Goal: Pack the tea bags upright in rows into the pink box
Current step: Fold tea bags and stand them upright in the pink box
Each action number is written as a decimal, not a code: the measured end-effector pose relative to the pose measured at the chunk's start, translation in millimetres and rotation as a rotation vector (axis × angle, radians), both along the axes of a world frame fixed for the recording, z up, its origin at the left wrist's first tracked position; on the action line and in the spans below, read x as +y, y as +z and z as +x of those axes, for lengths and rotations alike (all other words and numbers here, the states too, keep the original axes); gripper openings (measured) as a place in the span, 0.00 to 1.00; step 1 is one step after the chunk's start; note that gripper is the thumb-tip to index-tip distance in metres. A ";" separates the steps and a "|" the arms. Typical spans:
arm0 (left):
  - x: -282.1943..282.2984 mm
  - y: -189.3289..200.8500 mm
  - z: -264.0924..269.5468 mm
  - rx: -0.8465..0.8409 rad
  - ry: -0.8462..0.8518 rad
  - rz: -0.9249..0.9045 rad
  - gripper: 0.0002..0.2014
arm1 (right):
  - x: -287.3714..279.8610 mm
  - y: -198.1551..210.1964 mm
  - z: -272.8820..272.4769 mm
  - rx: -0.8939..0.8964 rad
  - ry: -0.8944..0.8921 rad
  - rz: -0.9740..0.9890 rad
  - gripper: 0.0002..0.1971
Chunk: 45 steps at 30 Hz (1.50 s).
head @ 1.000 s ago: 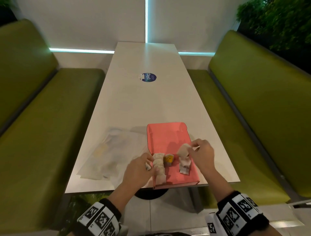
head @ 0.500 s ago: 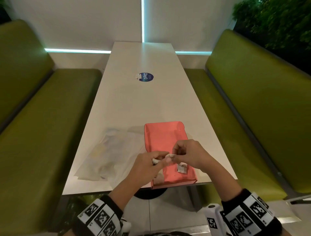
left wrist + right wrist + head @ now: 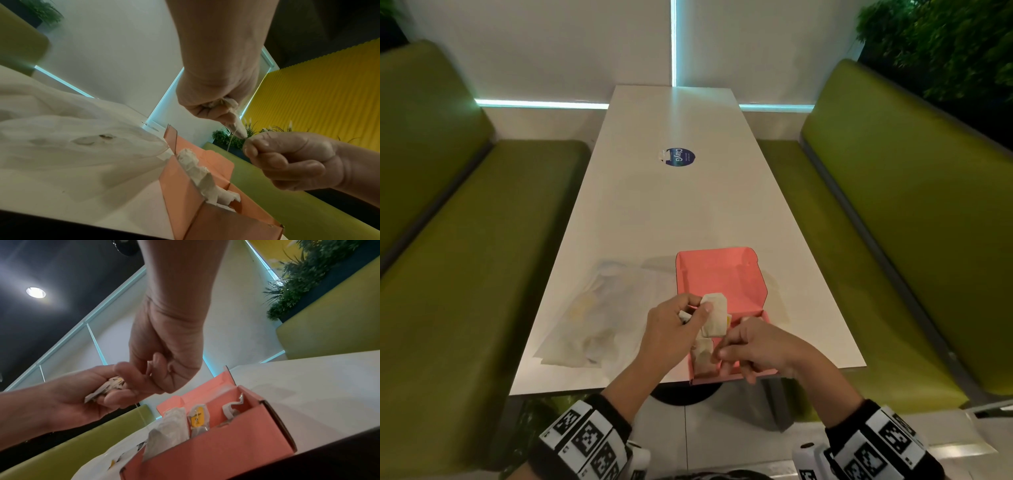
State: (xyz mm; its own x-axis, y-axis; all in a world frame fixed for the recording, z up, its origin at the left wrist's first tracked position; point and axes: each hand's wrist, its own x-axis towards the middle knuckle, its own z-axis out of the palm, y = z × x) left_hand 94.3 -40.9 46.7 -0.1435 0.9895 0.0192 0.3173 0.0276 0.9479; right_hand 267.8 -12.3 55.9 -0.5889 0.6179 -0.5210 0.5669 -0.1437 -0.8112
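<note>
The pink box [image 3: 736, 376] lies open at the table's near edge, its lid [image 3: 719, 277] folded back. Several tea bags [image 3: 702, 356] stand along its left side; in the right wrist view one of the tea bags in the box [image 3: 198, 418] shows a yellow tag. My left hand [image 3: 700, 310] grips a small bunch of tea bags [image 3: 715, 313] above the box. My right hand [image 3: 719, 353] is curled just beside it. In the left wrist view my right hand [image 3: 247, 141] pinches the lower tip and string of the held tea bag [image 3: 236, 126].
A crumpled clear plastic bag [image 3: 599, 325] lies on the white table [image 3: 671, 212] left of the box. A blue round sticker [image 3: 679, 157] marks the table's middle. Green benches [image 3: 465, 240] flank both sides.
My left hand has lifted a bunch of tea bags out of the box. My right hand left the box's right side and came over to pinch the end of that bunch.
</note>
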 end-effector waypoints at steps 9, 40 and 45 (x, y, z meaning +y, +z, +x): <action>3.3 -1.6 0.0 0.002 0.051 -0.017 0.06 | -3.2 -4.0 -13.2 -0.110 -0.122 0.083 0.13; -2.2 0.2 -2.3 -0.023 -0.125 -0.196 0.06 | 10.5 11.3 -12.9 0.124 -0.405 0.009 0.06; -2.5 -1.7 -0.6 -0.007 -0.143 -0.205 0.06 | 10.7 16.4 -11.6 0.189 -0.482 -0.012 0.08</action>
State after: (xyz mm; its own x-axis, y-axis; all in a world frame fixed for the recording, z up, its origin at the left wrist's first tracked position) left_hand 93.7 -43.4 45.0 -0.0014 0.9829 -0.1840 0.3257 0.1744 0.9293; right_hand 256.3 -1.6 72.2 -0.3238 0.8368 -0.4414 0.2775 -0.3621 -0.8899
